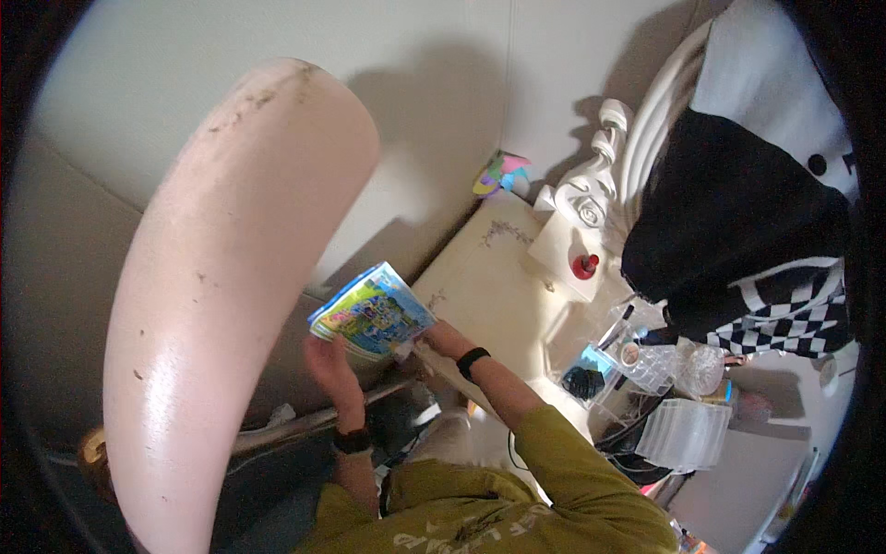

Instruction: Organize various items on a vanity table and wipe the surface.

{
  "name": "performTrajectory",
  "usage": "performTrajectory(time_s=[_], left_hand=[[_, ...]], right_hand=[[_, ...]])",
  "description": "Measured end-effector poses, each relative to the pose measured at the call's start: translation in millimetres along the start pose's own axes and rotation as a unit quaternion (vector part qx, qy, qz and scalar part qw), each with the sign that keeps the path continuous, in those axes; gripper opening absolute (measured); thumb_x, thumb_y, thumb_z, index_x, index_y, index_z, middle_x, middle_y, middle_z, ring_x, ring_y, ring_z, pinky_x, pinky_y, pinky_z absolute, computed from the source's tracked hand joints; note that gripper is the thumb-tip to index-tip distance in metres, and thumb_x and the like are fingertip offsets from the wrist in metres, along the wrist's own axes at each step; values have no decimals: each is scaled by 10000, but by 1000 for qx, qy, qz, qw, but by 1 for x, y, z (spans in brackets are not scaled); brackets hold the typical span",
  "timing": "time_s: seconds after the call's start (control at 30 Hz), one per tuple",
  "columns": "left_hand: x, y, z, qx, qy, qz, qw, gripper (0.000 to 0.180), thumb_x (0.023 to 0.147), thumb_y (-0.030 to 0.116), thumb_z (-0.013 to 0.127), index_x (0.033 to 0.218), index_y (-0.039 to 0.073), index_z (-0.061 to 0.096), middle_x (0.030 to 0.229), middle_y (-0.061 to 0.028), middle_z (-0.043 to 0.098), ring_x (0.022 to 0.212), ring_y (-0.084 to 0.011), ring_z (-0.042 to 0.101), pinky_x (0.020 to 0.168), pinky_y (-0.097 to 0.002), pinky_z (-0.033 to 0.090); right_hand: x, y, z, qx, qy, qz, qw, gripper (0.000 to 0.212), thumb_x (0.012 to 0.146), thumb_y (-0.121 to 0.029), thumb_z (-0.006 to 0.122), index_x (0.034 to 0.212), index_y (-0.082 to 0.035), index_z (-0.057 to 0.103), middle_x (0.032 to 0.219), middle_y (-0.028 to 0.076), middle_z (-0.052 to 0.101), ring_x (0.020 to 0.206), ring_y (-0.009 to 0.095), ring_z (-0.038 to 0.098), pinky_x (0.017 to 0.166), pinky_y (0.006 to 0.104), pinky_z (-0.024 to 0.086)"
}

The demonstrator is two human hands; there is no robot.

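A thin stack of colourful picture booklets [374,314], green and blue with white page edges, is held up in front of me, tilted. My left hand [334,374] is at its lower left corner, thumb at the near edge and fingers partly behind it. At the right corner, my right hand [441,340] grips the booklets, its fingers mostly hidden. A small whitish bit [403,351] shows by the near edge; I cannot tell what it is. Both wrists wear dark bands.
A large pale pink curved form [231,231] with dark scuffs rises at left. Right of the booklets stands a cream tabletop [489,268] with a red object [584,266], a white carved frame [591,198] and clear plastic boxes [683,432]. Black cloth [729,212] hangs at right.
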State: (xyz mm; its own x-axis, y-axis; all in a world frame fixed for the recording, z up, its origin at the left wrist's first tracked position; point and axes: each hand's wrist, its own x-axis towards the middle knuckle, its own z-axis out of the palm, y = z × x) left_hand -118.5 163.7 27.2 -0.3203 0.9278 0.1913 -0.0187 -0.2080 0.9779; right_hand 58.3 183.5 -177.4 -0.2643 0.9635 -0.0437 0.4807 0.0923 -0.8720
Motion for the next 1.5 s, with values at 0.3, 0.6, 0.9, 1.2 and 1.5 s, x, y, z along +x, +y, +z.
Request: performTrajectory(time_s=[0.3, 0.6, 0.9, 1.2, 1.5], left_hand=[[-9, 9, 29, 17, -5, -3, 1000, 198, 817, -15, 519, 1006, -13, 456, 996, -88, 532, 926, -146, 508, 827, -283, 396], [-25, -32, 46, 22, -30, 26, 999, 259, 779, -53, 540, 1025, -18, 468, 979, -91, 540, 875, -152, 534, 777, -275, 431], [-32, -36, 47, 14, -15, -21, 1000, 308, 762, -47, 555, 1058, -11, 478, 977, -75, 546, 875, -175, 523, 786, -282, 419], [-34, -19, 55, 2, -31, -17, 999, 205, 775, -53, 546, 961, -14, 469, 935, -63, 538, 861, -140, 520, 783, -271, 415], [-56, -41, 70, 40, -126, -82, 988, 237, 787, -41, 544, 1013, -16, 477, 968, -73, 537, 873, -149, 521, 775, -283, 419]], right_hand=[[-144, -11, -48, -74, -46, -64, 994, 214, 594, 93, 506, 726, -41, 610, 916, 88, 593, 925, 282, 499, 836, 349, 400], [-281, -5, -47, -48, 102, 47, 992, 209, 625, 115, 460, 692, -46, 576, 902, 89, 590, 892, 291, 498, 791, 361, 426], [-243, -34, -68, -81, 139, 67, 985, 285, 640, 99, 511, 866, -67, 552, 917, 104, 522, 887, 327, 460, 807, 376, 385], [-147, -4, -73, -136, 173, 90, 971, 226, 628, 89, 521, 765, -74, 596, 907, 87, 560, 859, 310, 478, 763, 366, 421], [-265, -20, -49, -147, 137, 82, 976, 180, 631, 86, 523, 712, -62, 587, 944, 70, 569, 920, 278, 487, 802, 356, 422]])
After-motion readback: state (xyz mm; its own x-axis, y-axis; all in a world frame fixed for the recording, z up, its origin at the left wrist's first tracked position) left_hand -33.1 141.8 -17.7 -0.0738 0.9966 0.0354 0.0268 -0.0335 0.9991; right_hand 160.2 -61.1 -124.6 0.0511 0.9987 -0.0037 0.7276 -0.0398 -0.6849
